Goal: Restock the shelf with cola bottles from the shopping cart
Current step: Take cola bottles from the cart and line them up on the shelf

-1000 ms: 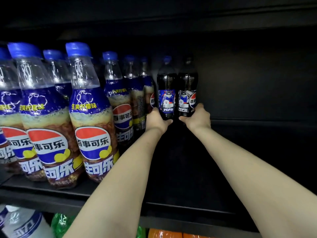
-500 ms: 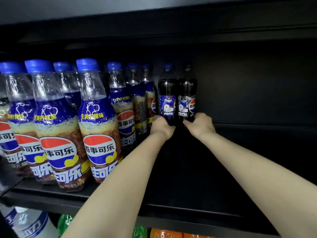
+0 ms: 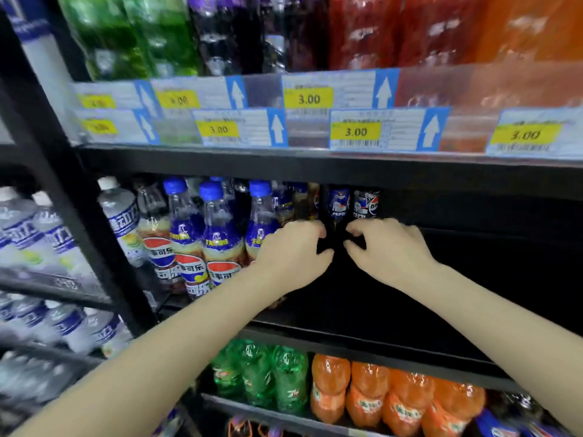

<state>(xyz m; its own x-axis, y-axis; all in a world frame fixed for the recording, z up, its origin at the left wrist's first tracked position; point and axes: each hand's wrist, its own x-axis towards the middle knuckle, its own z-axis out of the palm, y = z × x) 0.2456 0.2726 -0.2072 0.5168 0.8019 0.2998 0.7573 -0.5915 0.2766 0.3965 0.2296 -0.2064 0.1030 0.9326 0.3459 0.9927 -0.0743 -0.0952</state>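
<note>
Far off to the left of the left hand (image 3: 291,253), past a black upright post (image 3: 79,197), rows of white-labelled clear water bottles (image 3: 120,216) stand blurred. Just left of that hand, and partly hidden behind its knuckles, crowd blue-capped lemon cola bottles (image 3: 217,234) with red, white and blue labels. The left hand has its fingers curled, thumb pointing right, and seems to hold nothing, though the blur leaves that unsure. Between and just beyond the two hands stand the two dark cola bottles (image 3: 339,203), side by side deep on the black shelf (image 3: 473,279), their tops cut off by the shelf edge above. The right hand (image 3: 388,247) is curled likewise, fingertips near the bottles' bases; whether they touch cannot be told. Above both hands hang blue and yellow price tags (image 3: 356,130). Below the forearms sit green bottles (image 3: 258,373) and, further right, orange bottles (image 3: 366,392).
</note>
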